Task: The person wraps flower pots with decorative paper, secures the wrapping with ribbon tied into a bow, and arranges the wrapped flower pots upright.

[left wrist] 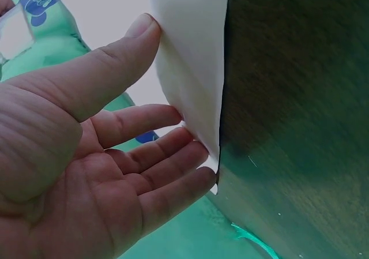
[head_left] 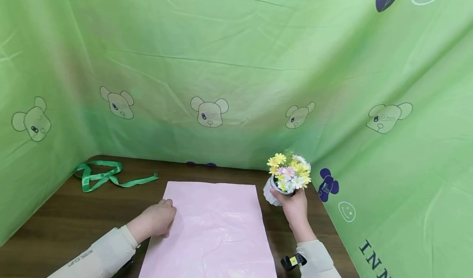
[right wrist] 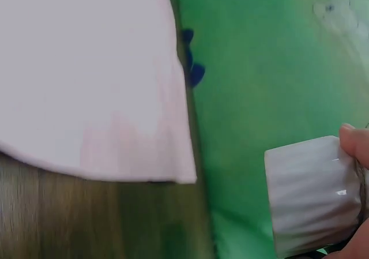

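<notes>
A sheet of pink paper (head_left: 214, 228) lies flat on the brown table, its left edge beside my left hand (head_left: 159, 218). In the left wrist view, the thumb and loosely bent fingertips of that hand (left wrist: 121, 155) rest against the paper's edge (left wrist: 196, 68). To the right of the sheet, my right hand (head_left: 296, 208) grips a white ribbed flowerpot (head_left: 271, 194) by its rim. Yellow, white and pink artificial flowers (head_left: 290, 173) fill the pot, which tilts toward the hand. The right wrist view shows the pot's side (right wrist: 311, 195) with the thumb (right wrist: 353, 141) at its rim.
A loose green ribbon (head_left: 99, 177) lies in curves at the table's back left. Green cloth (head_left: 229, 72) printed with bear heads hangs behind the table and along both sides. A black wrist strap (head_left: 293, 261) sits at the right cuff.
</notes>
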Demonstrator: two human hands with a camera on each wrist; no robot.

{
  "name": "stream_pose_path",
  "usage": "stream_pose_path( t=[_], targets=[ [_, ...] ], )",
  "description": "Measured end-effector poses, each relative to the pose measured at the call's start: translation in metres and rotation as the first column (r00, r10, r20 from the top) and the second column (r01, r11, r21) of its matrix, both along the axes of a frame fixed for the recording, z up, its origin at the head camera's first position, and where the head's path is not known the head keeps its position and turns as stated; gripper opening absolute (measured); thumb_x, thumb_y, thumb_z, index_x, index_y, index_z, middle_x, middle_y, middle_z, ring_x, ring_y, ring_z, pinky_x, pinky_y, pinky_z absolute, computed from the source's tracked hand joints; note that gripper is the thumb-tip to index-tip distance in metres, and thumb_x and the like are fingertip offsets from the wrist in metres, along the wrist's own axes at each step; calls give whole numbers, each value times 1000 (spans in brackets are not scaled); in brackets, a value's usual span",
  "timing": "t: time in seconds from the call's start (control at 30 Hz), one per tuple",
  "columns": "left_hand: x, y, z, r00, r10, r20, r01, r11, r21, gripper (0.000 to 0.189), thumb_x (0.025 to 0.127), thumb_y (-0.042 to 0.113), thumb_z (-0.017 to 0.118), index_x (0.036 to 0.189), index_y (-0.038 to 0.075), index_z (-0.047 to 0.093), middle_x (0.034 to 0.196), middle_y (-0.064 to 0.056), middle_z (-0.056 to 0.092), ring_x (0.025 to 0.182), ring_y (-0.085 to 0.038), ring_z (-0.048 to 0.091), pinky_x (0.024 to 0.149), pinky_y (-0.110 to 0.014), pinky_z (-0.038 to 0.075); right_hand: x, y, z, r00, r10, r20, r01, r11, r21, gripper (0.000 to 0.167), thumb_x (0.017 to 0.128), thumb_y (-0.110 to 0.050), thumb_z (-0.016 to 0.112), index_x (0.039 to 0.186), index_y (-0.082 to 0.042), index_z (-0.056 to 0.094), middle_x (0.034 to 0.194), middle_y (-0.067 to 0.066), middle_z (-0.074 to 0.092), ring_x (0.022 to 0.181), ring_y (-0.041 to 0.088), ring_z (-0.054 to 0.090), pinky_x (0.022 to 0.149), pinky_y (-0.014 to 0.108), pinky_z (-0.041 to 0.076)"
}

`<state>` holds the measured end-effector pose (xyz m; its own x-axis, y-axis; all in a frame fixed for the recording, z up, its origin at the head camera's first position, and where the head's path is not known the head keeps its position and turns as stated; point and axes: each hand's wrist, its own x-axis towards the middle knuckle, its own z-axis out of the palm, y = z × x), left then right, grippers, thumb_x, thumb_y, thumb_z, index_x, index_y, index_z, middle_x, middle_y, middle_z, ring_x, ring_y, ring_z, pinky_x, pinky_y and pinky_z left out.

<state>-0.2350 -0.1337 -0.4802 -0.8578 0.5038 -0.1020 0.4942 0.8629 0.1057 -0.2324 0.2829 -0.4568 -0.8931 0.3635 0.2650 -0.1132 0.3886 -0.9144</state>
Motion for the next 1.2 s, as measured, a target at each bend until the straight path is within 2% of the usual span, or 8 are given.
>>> stream_pose_path(
  t=[0.13,0.23,0.5,0.83,1.2],
  targets=[
    [0,0,-1,1000,1,0,-1,1000,6,46,64,14,97,92,-7,66,88,-14,54,83,-27,49,73,-46,56,6,-17,9,999,46,-3,-46,998,48,89,77,-28,92,148,-9,40,145,10,51,134,24,48,113,43,37],
    [0,0,-2,1000,0,-9,0,1000,5,46,64,14,96,92,-7,66,88,-15,53,82,-27,49,73,-46,56,9,-30,16,999,52,5,-52,993,104,91,76,-31,92,148,-11,40,145,9,52,135,25,49,112,46,39],
    [-1,0,-3,1000,-8,-16,8,1000,-11,47,64,15,97,93,-7,66,87,-14,54,82,-27,49,75,-45,56,10,-65,20,998,47,33,-53,978,203,95,72,-30,95,147,-5,43,144,16,55,134,32,52,112,50,41],
    [0,1,-3,1000,-5,-14,4,1000,-5,47,66,14,96,93,-8,66,88,-15,54,82,-27,49,73,-46,56,11,-98,0,993,107,46,-115,952,285,92,72,-33,94,145,-4,46,139,18,58,131,34,55,111,51,43],
    [-1,-1,-3,999,-20,-30,20,1000,-6,47,64,15,97,92,-7,66,87,-15,54,82,-27,51,75,-45,57,10,-121,-23,981,193,-20,-172,913,371,90,69,-30,96,140,-2,49,133,17,62,125,37,58,109,53,44]
  ],
)
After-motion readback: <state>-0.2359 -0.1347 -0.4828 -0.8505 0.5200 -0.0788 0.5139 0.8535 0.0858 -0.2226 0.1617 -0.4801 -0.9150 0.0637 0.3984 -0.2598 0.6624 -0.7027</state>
